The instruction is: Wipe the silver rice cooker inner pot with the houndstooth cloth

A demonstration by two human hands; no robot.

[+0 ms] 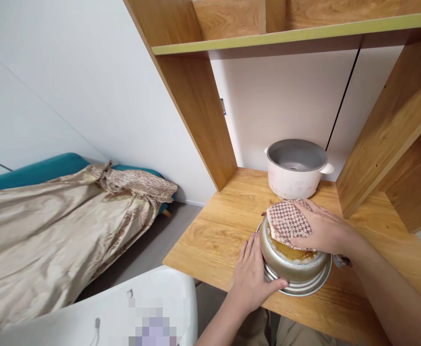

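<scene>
A metal pot [293, 273] lies upside down on the wooden desk, its wide rim at the bottom and its base facing up. Yellow-brown stains and pale patches mark the base. My left hand [250, 278] grips the pot's near left side, thumb along the rim and fingers around the edge. On top of the base, my right hand [321, 227] presses a brown-and-white houndstooth cloth [285, 222], fingers curled over it. The cloth covers the far part of the base.
Behind the pot stands a white electric cooker [294, 181] with a grey inside and side handles. Wooden shelving [203, 115] rises around the desk [210, 230]. To the left are a white chair [174, 293] and a teal sofa [52, 166] under a beige cover [44, 230].
</scene>
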